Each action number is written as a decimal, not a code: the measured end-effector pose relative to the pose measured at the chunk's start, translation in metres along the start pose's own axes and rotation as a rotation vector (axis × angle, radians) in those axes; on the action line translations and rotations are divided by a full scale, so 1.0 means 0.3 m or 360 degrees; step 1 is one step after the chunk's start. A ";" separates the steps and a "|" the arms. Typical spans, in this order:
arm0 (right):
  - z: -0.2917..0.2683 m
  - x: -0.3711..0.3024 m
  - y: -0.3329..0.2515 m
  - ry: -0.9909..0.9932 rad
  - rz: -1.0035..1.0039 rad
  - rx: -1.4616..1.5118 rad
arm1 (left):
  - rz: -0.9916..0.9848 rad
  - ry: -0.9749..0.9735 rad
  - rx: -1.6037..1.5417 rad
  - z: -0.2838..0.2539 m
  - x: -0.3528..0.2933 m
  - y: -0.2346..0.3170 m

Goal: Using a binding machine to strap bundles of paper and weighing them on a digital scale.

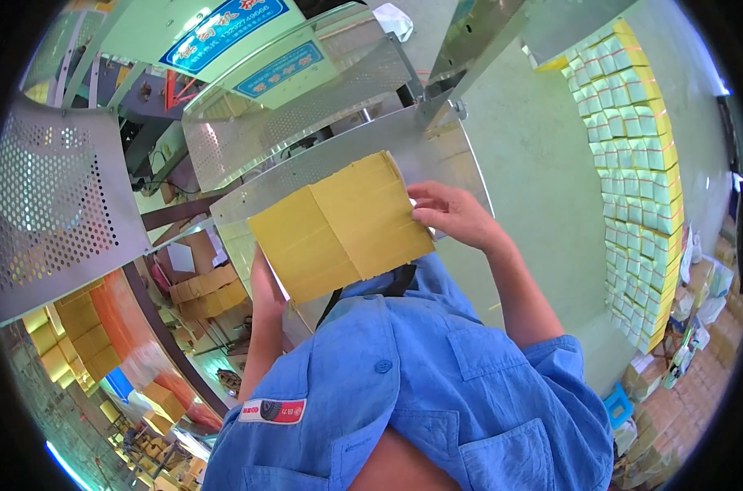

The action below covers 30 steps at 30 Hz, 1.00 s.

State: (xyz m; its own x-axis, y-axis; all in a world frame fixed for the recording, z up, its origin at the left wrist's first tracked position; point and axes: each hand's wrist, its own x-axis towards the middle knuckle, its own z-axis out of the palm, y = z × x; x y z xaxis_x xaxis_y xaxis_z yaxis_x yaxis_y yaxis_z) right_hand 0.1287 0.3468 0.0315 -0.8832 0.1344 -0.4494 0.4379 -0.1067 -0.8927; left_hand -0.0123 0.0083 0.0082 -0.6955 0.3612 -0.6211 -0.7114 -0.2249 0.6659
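Note:
A flat yellow-brown paper sheet (347, 225) with a crease down its middle is in front of my chest, above a metal machine table. White edges peek out beneath it at both sides, so it seems to lie over white paper; how thick the bundle is I cannot tell. My left hand (265, 282) grips its left edge, most of the fingers hidden under the sheet. At the right edge, my right hand (453, 214) has its fingers bent and pinched against the side.
A metal machine table (269, 184) with a clear guard (273, 106) stands beyond the sheet. To the left is a perforated metal panel (56, 188). Long rows of banded white-and-yellow bundles (633, 180) line the floor at right, with a blue stool (618, 403) nearby.

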 end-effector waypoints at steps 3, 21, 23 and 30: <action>0.014 0.016 0.004 -0.0021 0.0010 0.0064 | -0.0151 0.0325 0.0484 -0.018 0.032 -0.007; -0.021 0.193 0.106 0.0675 -0.0662 0.0271 | 0.0922 0.0049 0.1366 0.003 0.254 -0.240; -0.036 0.186 0.082 0.0692 -0.0571 0.0353 | 0.1256 0.0168 0.1571 0.065 0.280 -0.248; -0.088 0.129 0.016 0.1095 -0.0496 0.0340 | 0.1040 0.0002 0.0951 0.132 0.330 -0.268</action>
State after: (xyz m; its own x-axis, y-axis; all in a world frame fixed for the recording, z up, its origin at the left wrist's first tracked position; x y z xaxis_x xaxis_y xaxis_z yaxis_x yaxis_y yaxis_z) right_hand 0.1009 0.3775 0.0089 -0.6267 0.7621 -0.1626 0.0837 -0.1416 -0.9864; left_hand -0.0201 0.0980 -0.0904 -0.9448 0.3250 -0.0412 -0.0004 0.1247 0.9922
